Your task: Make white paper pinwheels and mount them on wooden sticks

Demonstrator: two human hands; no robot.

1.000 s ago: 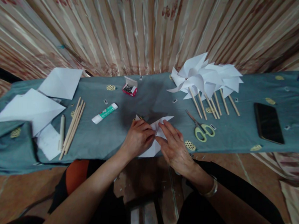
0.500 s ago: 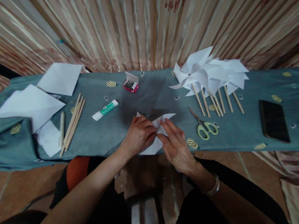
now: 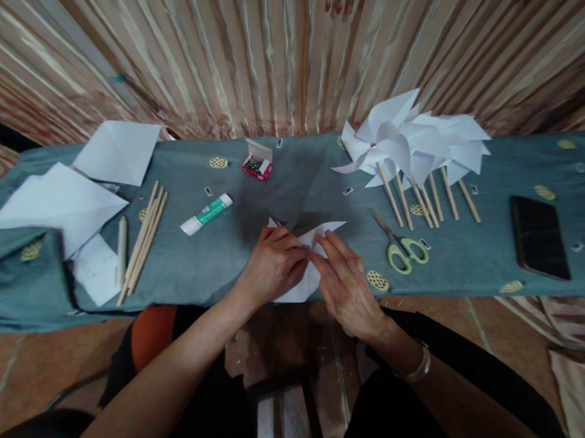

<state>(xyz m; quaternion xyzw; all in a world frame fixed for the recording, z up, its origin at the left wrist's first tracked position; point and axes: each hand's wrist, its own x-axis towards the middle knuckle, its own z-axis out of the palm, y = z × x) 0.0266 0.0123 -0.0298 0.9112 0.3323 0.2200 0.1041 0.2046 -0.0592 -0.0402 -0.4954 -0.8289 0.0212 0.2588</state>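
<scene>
A white sheet of paper [image 3: 304,285] with cut, pointed flaps lies at the table's near edge under both hands. My left hand [image 3: 275,263] is closed on the paper's left and middle part, fingers curled and hiding what they pinch. From the right, my right hand [image 3: 344,276] presses and pinches the paper near its centre with thumb and fingers. The thumbs of both hands nearly meet there. To the right of my right hand lie scissors [image 3: 406,251] with green handles. Farther back, several white paper pinwheels [image 3: 378,141] on wooden sticks lie overlapping.
On the left are white paper sheets [image 3: 58,202], several wooden sticks [image 3: 143,245], a grey-white pencil-like stick [image 3: 121,250] and a glue stick [image 3: 206,214]. An opened red box [image 3: 257,166] of small metal pieces stands behind my hands. A black phone [image 3: 539,236] lies far right. Curtains [image 3: 264,50] hang behind the table.
My right thumb has shifted slightly up and left, closer to the left hand at the paper's centre. The left hand has hardly moved, and the table items stay put.
</scene>
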